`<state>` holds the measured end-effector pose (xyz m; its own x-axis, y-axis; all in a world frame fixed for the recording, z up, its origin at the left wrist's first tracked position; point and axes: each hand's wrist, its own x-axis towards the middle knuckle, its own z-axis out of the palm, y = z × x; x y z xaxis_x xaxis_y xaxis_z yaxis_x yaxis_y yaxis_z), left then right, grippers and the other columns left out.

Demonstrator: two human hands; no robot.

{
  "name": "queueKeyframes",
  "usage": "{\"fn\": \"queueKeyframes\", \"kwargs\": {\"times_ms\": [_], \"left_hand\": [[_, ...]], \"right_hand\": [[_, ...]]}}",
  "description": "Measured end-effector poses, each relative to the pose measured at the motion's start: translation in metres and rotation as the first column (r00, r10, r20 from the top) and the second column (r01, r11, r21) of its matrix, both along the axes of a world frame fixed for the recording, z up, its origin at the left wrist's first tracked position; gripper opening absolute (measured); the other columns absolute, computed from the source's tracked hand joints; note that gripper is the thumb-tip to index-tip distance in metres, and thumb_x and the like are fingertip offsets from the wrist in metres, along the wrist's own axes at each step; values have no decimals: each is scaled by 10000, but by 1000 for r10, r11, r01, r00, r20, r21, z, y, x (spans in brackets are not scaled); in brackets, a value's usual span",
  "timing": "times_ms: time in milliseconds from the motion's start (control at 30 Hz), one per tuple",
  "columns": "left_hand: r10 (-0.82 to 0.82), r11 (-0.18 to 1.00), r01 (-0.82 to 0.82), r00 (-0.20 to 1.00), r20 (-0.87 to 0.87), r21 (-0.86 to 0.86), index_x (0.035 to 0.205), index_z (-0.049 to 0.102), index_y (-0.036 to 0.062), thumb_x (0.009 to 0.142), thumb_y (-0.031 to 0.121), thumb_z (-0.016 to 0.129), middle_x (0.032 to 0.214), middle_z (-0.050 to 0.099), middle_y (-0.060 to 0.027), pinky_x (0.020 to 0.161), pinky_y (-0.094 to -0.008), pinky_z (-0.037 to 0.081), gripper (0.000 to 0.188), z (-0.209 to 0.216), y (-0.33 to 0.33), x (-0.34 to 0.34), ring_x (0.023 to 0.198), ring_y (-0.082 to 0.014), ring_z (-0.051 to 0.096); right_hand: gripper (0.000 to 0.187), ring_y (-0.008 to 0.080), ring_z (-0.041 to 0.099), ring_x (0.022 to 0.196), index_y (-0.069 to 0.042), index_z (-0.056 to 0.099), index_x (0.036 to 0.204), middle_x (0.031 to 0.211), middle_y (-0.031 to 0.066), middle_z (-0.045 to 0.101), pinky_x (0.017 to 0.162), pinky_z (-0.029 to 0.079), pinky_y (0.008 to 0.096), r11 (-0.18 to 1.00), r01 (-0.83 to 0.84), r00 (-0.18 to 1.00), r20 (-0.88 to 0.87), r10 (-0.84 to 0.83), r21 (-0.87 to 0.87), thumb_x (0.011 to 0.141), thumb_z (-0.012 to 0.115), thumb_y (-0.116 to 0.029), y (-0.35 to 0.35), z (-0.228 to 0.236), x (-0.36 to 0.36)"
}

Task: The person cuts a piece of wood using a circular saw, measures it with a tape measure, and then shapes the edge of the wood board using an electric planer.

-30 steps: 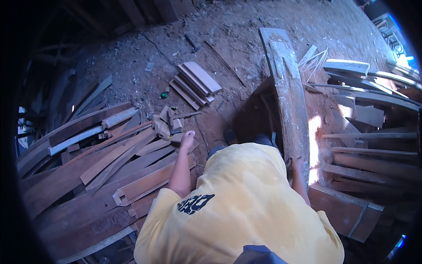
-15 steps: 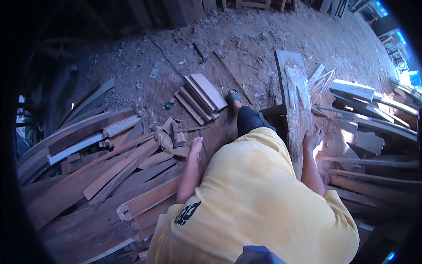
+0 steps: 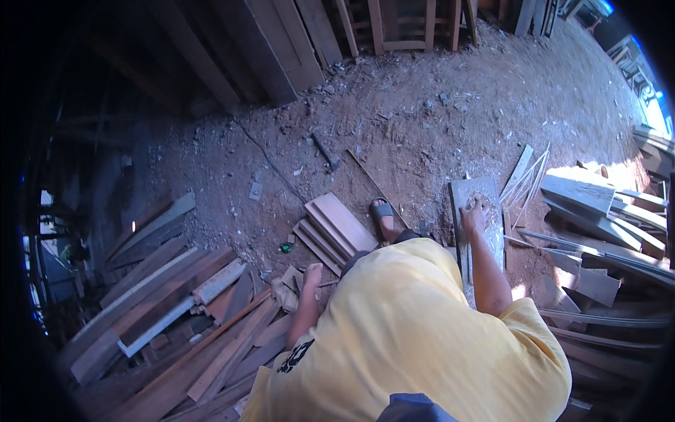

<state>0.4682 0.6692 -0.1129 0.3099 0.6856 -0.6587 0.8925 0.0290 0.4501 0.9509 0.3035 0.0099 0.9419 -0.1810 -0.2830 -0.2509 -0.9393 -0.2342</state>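
Observation:
My right hand [image 3: 475, 218] reaches to the far end of a thick, worn wooden plank [image 3: 496, 243]. Its fingers are bent down at the plank's top among small light bits; what they pinch, if anything, is too small to make out. My left hand [image 3: 313, 273] hangs low beside a pile of wood offcuts, with its fingers curled in. Whatever may be inside it is hidden. Just ahead of that hand, several flat brown boards [image 3: 341, 221] lie stacked on the ground. A small green object [image 3: 285, 247] rests left of the stack.
A hammer [image 3: 325, 152], a dark cable [image 3: 271, 163] and a thin stick [image 3: 376, 183] lie on the dirt ahead. My sandalled foot [image 3: 382, 209] stands beside the board stack. Long timber [image 3: 162, 299] is heaped at left, more planks [image 3: 583, 193] at right. Wooden panels [image 3: 281, 42] lean at the back.
My right hand has moved forward from beside the plank onto its far end. The view has tilted forward, so more of the back panels show. My left hand remains low and curled.

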Motion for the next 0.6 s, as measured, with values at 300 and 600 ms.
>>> {"fn": "queueKeyframes", "kwargs": {"times_ms": [300, 600], "left_hand": [[-50, 996, 41, 992, -117, -79, 1249, 723, 71, 967, 284, 604, 1205, 735, -176, 967, -413, 521, 373, 45, 104, 108, 1125, -308, 690], [-405, 914, 398, 899, -164, -77, 1218, 742, 78, 953, 276, 607, 1202, 732, -194, 982, -420, 515, 358, -9, 225, 204, 1152, -322, 681]], "right_hand": [[671, 425, 329, 1496, -142, 517, 1458, 1618, 192, 370, 1166, 328, 623, 994, -49, 985, -167, 32, -93, 866, 754, -349, 29, 4, -5], [664, 473, 321, 1484, -145, 546, 1453, 1616, 202, 375, 1174, 323, 627, 963, 174, 950, -222, -220, -208, 866, 760, -369, 76, 19, 13]]}}
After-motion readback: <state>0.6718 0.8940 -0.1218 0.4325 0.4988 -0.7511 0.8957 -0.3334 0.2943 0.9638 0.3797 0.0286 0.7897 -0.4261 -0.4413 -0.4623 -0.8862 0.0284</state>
